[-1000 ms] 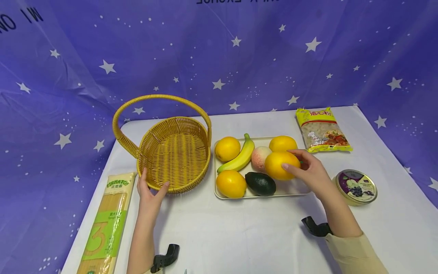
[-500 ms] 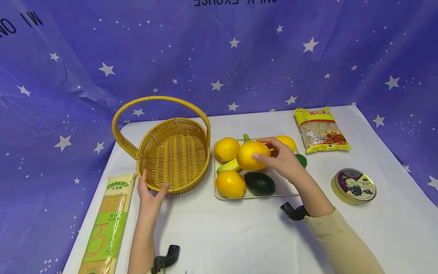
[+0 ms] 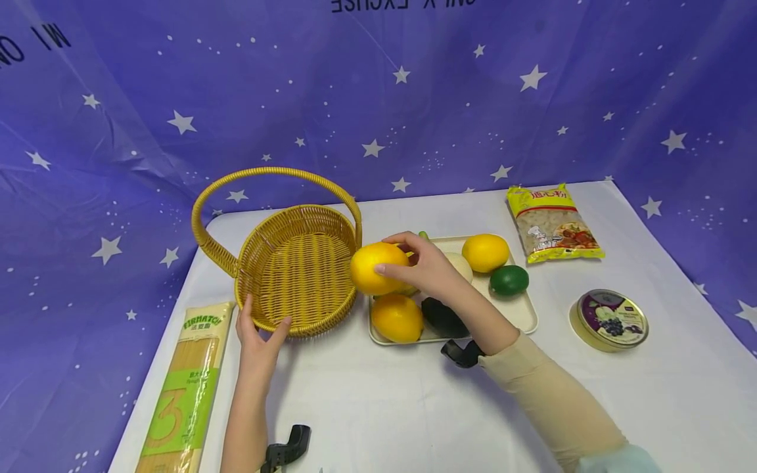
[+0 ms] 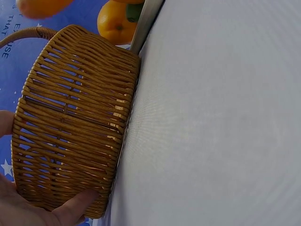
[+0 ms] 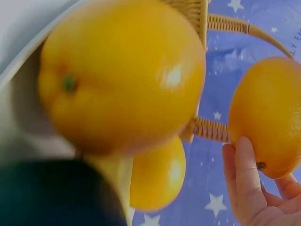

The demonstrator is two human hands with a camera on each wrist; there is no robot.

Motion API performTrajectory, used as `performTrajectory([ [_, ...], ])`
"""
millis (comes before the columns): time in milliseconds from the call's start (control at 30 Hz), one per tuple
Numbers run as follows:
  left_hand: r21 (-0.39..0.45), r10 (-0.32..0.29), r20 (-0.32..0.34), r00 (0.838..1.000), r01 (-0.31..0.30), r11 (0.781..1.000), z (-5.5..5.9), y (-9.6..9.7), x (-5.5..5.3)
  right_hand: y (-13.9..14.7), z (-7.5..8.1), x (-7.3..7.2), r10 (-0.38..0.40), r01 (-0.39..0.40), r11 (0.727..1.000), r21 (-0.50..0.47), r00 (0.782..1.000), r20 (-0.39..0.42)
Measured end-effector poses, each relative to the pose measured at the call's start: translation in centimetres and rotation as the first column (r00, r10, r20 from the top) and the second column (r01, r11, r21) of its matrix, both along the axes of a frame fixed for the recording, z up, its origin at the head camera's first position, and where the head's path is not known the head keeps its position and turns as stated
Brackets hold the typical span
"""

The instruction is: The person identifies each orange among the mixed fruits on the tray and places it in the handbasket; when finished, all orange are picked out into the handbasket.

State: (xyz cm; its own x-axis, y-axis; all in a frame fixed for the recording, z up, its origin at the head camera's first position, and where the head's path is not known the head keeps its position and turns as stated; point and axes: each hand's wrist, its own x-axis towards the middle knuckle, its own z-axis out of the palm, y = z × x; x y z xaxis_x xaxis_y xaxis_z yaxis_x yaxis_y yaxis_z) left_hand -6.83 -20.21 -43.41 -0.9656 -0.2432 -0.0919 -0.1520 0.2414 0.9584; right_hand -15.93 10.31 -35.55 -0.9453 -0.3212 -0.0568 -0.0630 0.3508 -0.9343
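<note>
My right hand holds an orange, a yellow-orange oval fruit, at the right side of the wicker basket. Its fingers and thumb grip the fruit, also seen in the right wrist view as an orange. My left hand grips the basket's front left side. In the left wrist view a thumb lies over the rim and a finger presses the woven wall. No fruit shows in the basket. Beside it, a cream tray bears another orange, a dark avocado and other fruit.
On the tray's right are a yellow fruit, a green fruit and a pale round fruit; the banana is mostly hidden. A spaghetti pack, a pasta bag and a round tin surround them.
My right hand has carried the orange leftward, from the right part of the tray to the basket's edge. The green fruit has come into view. My left hand stays at the basket.
</note>
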Motion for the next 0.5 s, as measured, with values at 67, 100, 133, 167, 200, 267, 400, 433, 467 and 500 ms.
performTrajectory([
  [67,0.006,-0.002,-0.001,1.0,0.002,1.0,0.0,0.0,0.0,-1.0,0.1,-0.1,0.019,-0.019,1.0,-0.021,1.0,-0.004],
  [100,0.009,-0.003,0.0,1.0,0.003,1.0,-0.1,-0.1,0.0,-1.5,0.1,-0.2,0.025,-0.025,0.999,-0.028,1.0,-0.001],
  [133,0.01,-0.002,-0.001,1.0,0.002,1.0,-0.1,-0.1,0.0,-1.9,0.1,-0.3,0.033,-0.033,0.999,-0.033,0.999,-0.002],
  [167,0.01,-0.001,-0.002,1.0,0.001,1.0,-0.1,-0.1,0.0,-2.4,0.2,-0.3,0.04,-0.04,0.999,-0.037,0.999,-0.004],
  [200,0.009,0.0,-0.003,1.0,0.0,1.0,-0.1,-0.1,0.0,-2.8,0.2,-0.4,0.048,-0.048,0.998,-0.045,0.999,-0.007],
  [267,0.007,0.004,-0.004,1.0,-0.004,1.0,0.0,0.0,0.0,-3.6,0.1,-0.6,0.06,-0.06,0.997,-0.048,0.998,-0.008],
  [400,-0.004,0.009,-0.006,1.0,-0.009,1.0,0.1,0.1,0.1,-5.1,-0.2,-0.7,0.075,-0.075,0.997,-0.032,0.997,-0.004],
  [433,-0.008,0.01,-0.006,1.0,-0.01,1.0,0.1,0.1,0.1,-5.4,-0.4,-0.8,0.078,-0.078,0.997,-0.021,0.997,0.0],
  [467,-0.01,0.011,-0.005,1.0,-0.011,1.0,0.1,0.1,0.1,-5.7,-0.5,-0.8,0.083,-0.083,0.996,-0.014,0.997,0.002],
  [500,-0.014,0.012,-0.006,1.0,-0.012,1.0,0.1,0.2,0.1,-6.0,-0.6,-0.8,0.086,-0.086,0.996,-0.006,0.996,-0.001],
])
